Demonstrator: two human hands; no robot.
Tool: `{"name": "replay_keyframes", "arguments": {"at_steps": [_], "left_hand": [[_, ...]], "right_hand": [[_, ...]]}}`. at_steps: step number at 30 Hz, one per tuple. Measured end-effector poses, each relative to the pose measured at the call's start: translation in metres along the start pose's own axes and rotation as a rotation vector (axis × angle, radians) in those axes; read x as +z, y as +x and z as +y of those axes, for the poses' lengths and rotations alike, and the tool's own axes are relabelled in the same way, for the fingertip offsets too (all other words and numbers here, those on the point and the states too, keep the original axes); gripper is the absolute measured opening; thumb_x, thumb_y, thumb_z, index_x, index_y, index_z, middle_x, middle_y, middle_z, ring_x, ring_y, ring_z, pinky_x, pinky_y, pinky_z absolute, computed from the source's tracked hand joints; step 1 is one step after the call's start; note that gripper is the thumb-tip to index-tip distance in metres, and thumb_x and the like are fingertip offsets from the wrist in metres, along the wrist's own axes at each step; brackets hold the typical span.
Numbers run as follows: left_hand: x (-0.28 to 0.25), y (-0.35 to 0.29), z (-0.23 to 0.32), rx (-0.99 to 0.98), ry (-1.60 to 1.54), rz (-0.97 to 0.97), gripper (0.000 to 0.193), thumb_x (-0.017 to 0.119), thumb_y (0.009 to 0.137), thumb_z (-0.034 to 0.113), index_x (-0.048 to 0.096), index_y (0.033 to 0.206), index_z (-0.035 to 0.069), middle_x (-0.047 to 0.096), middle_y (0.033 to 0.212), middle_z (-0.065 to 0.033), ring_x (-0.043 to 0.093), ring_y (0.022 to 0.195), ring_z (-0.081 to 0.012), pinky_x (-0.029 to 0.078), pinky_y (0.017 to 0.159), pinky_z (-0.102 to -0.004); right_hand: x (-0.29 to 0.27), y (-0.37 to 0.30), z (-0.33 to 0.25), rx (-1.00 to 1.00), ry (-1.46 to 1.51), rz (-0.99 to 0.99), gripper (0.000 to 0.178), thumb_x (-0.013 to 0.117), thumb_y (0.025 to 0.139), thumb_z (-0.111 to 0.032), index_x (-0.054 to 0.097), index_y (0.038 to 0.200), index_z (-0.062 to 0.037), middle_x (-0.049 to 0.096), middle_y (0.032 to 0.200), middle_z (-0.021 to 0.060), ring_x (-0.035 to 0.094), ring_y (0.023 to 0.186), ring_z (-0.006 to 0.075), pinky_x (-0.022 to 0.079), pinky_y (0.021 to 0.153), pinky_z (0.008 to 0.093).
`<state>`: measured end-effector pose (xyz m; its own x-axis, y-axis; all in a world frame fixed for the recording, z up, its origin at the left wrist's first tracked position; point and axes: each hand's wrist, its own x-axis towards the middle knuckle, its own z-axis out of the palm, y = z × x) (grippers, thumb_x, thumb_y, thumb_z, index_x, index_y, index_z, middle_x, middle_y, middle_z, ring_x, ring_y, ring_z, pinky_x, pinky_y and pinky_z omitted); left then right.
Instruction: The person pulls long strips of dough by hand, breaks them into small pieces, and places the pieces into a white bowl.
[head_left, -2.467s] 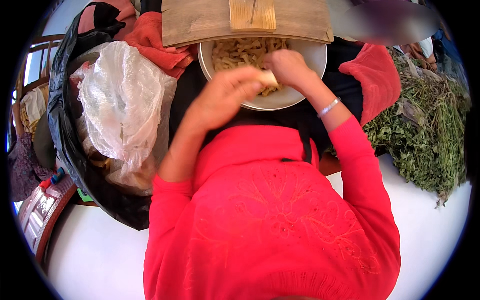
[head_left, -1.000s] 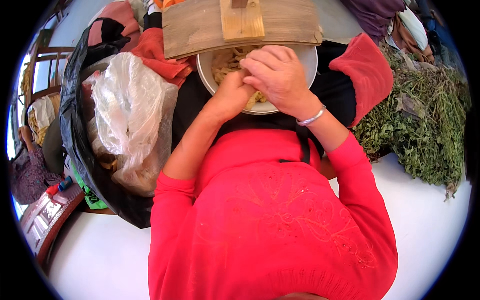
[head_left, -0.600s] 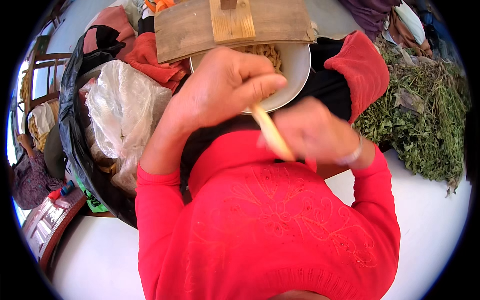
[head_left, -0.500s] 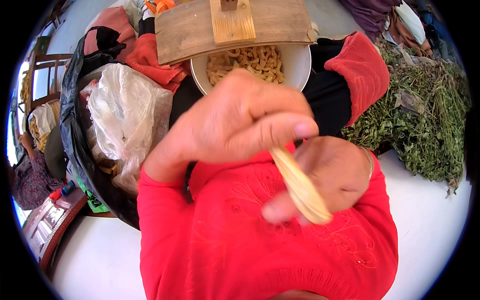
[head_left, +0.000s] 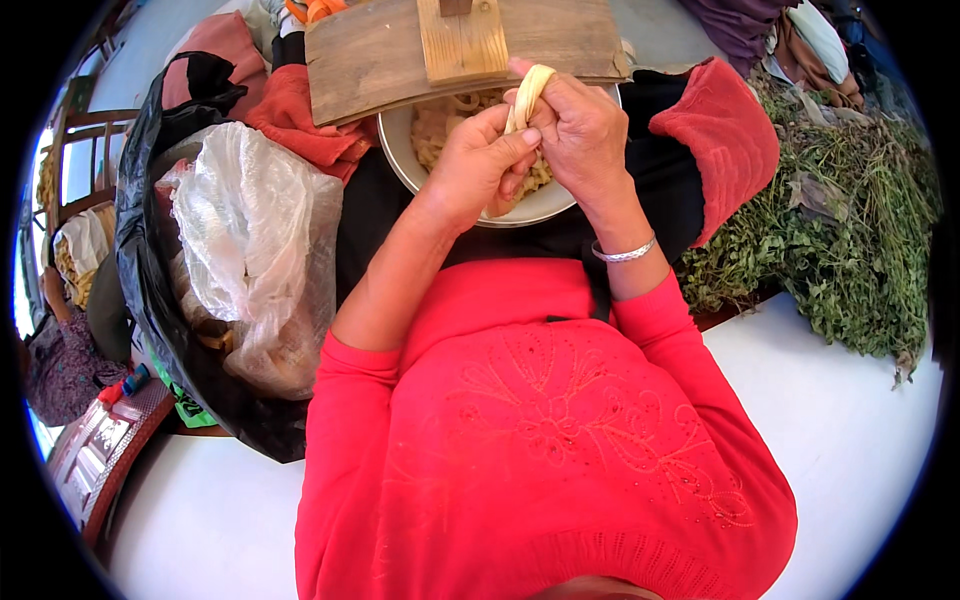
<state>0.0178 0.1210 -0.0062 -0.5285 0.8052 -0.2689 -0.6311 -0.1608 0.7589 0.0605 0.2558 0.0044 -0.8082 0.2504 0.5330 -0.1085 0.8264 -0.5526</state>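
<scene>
the newly bent strip [head_left: 536, 84] was pinched at upper centre by left hand [head_left: 472, 165] and right hand [head_left: 585, 125], folding apparently underway.

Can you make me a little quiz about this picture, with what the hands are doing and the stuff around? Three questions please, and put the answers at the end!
1. Pick one. What is held between the left hand and the right hand?
A) a wooden board
B) a bent pale strip
C) a red cloth

2. True or false? The person wears a silvery bracelet on the right wrist.

3. Fill in the missing word. The clear plastic bag is on the person's ____ side.

Key:
1. B
2. True
3. left
</scene>
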Motion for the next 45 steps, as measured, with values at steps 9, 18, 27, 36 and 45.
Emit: {"name": "replay_keyframes", "arguments": {"at_steps": [9, 18, 27, 36, 45], "left_hand": [[-0.024, -0.014, -0.020, 0.623, 1.465, 0.217, 0.021, 0.057, 0.086, 0.004, 0.060, 0.107, 0.004, 0.064, 0.089, -0.0085, 0.063, 0.077, -0.0262, 0.049, 0.064, -0.0339], [-0.007, -0.016, -0.014, 0.574, 1.136, 0.140, 0.021, 0.060, 0.085, 0.007, 0.059, 0.105, 0.000, 0.062, 0.100, -0.0144, 0.063, 0.083, -0.0256, 0.050, 0.069, -0.0307], [-0.008, 0.010, -0.014, 0.039, 0.184, 0.268, 0.020, 0.049, 0.094, 0.020, 0.057, 0.087, 0.004, 0.052, 0.062, -0.0033, 0.043, 0.047, -0.0098, 0.033, 0.043, -0.0241], [-0.028, -0.035, -0.038, 0.293, 0.831, 0.215, 0.019, 0.052, 0.095, 0.020, 0.060, 0.088, 0.004, 0.054, 0.067, -0.0015, 0.049, 0.050, -0.0138, 0.037, 0.046, -0.0264], [-0.015, -0.010, 0.010, 0.779, 1.552, 0.195, 0.009, 0.062, 0.084, 0.010, 0.060, 0.091, 0.005, 0.056, 0.074, -0.0102, 0.058, 0.065, -0.0295, 0.045, 0.055, -0.0361]], "right_hand": [[0.007, -0.052, 0.023, 0.755, 0.535, -0.580, 0.022, 0.059, 0.091, -0.029, 0.066, 0.088, -0.0081, 0.064, 0.084, 0.0005, 0.061, 0.077, 0.0147, 0.046, 0.068, 0.0288], [0.014, -0.065, 0.021, 0.919, 1.305, -0.371, 0.015, 0.057, 0.088, -0.009, 0.066, 0.095, 0.0008, 0.060, 0.109, 0.0046, 0.058, 0.095, 0.0156, 0.047, 0.083, 0.0285], [0.002, -0.027, 0.002, 0.199, 0.427, -0.002, 0.007, 0.064, 0.077, 0.002, 0.066, 0.083, 0.0021, 0.058, 0.104, 0.0122, 0.057, 0.088, 0.0209, 0.046, 0.078, 0.0295], [-0.002, -0.022, 0.025, 0.504, 0.786, -0.025, 0.020, 0.063, 0.088, -0.015, 0.066, 0.098, 0.0019, 0.058, 0.108, 0.0089, 0.056, 0.095, 0.0136, 0.046, 0.081, 0.0247], [-0.039, 0.034, 0.022, 0.408, 0.651, -0.764, 0.030, 0.061, 0.091, -0.022, 0.063, 0.109, 0.0015, 0.064, 0.103, 0.0070, 0.059, 0.093, 0.0120, 0.047, 0.081, 0.0245]]}}
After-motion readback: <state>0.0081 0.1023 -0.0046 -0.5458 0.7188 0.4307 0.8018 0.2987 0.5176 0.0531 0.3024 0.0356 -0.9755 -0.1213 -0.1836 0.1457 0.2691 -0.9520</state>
